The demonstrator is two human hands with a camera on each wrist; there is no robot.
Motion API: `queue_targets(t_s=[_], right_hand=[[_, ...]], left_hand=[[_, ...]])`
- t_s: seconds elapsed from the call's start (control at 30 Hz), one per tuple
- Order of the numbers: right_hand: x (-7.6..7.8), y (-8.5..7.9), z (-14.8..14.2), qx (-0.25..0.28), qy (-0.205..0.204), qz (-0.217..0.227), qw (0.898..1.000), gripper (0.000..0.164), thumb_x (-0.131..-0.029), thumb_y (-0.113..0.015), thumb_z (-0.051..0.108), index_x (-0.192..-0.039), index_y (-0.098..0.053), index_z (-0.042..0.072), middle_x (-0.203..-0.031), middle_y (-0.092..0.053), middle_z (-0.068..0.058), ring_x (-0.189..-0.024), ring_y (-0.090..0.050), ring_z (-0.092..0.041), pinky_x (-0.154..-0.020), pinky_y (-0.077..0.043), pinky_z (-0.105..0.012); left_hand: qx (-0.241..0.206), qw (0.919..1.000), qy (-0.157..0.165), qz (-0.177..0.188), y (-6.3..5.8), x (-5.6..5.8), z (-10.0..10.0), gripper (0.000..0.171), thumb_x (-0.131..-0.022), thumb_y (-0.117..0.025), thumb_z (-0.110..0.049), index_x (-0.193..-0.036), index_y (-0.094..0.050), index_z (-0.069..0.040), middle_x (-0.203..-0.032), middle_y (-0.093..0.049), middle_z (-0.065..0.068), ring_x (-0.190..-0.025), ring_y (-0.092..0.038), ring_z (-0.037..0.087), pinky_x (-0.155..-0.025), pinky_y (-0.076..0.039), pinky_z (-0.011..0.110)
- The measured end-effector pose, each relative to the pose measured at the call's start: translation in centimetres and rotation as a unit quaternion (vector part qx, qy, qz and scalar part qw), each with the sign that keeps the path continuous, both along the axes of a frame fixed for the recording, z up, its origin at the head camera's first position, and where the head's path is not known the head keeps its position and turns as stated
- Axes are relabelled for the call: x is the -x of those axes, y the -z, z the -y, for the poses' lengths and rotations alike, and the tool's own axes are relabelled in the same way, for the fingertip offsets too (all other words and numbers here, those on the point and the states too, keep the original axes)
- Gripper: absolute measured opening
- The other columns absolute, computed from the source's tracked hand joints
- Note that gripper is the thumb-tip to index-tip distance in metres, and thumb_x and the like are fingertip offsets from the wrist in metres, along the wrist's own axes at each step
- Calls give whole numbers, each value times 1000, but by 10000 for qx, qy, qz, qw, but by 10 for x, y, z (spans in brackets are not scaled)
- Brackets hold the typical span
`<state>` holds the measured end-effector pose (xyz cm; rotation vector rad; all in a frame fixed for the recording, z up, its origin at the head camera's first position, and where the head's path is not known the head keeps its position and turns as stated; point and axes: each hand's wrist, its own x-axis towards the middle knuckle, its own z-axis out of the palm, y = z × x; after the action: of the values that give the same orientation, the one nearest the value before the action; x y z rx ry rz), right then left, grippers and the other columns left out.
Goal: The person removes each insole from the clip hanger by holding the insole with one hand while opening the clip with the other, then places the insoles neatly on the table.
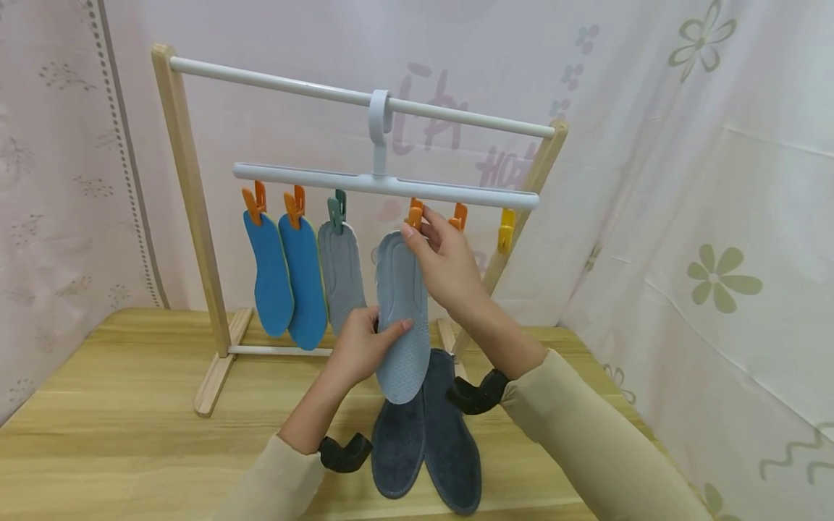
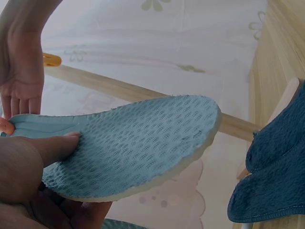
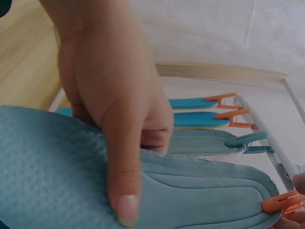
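A light grey insole [image 1: 402,340] hangs upright under the white hanger, its toe end down. My left hand [image 1: 366,340] grips its side, thumb lying over the textured face [image 2: 143,143]. At the insole's upper end, my right hand [image 1: 449,264] pinches an orange clothespin [image 1: 415,213] between thumb and fingers. In the right wrist view that clothespin [image 3: 279,202] sits over the insole's end edge. Just left hangs a matching grey insole [image 1: 342,271] from a green clothespin [image 1: 337,211]. Two blue insoles [image 1: 268,275] hang farther left from orange clothespins [image 1: 295,207].
The white hanger [image 1: 313,177] hooks over the rod of a wooden rack [image 1: 189,195]. An orange clothespin [image 1: 459,215] and a yellow one [image 1: 506,231] hang at its right end. Two dark grey insoles [image 1: 452,449] lie on the wooden table [image 1: 130,434], below my hands.
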<state>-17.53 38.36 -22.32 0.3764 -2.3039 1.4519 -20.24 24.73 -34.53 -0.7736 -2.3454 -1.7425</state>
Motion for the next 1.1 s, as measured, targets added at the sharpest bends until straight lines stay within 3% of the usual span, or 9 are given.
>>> queue_targets(t_s=[0.3,0.53,0.77,1.1], right_hand=[[8,-8,2,63,136,12,9999,57,-107,-51,31,-159,-33,15,-152,-53,-12,-138,-54,-23,-116,-44,-43],[13,-12,5,160,236,-171,9994,45,-106,-53,33,-147,-51,14,-137,-66,-8,-126,-61,-22,-107,-48,-42],[14,-8,2,546,36,-80,9985,42,-105,-55,31,-144,-56,14,-143,-62,-7,-138,-54,-16,-118,-41,-40],[15,-11,6,701,138,31,9974,43,-105,-55,30,-144,-57,13,-134,-68,-7,-136,-55,-15,-118,-40,-38]], left_hand=[[88,9999,114,-47,1,-1,1,23,-99,-66,-24,-92,-69,-2,-69,-62,14,-59,-56,19,-54,-48,39],[25,9998,170,21,1,0,1,22,-99,-66,-24,-96,-70,-2,-74,-66,14,-63,-60,19,-58,-52,38],[121,9998,165,17,0,0,1,21,-98,-67,-23,-94,-69,-2,-70,-63,14,-61,-57,19,-55,-48,38],[92,10000,28,26,-2,-3,2,22,-97,-69,-23,-93,-70,-2,-72,-67,14,-61,-60,18,-54,-49,35]])
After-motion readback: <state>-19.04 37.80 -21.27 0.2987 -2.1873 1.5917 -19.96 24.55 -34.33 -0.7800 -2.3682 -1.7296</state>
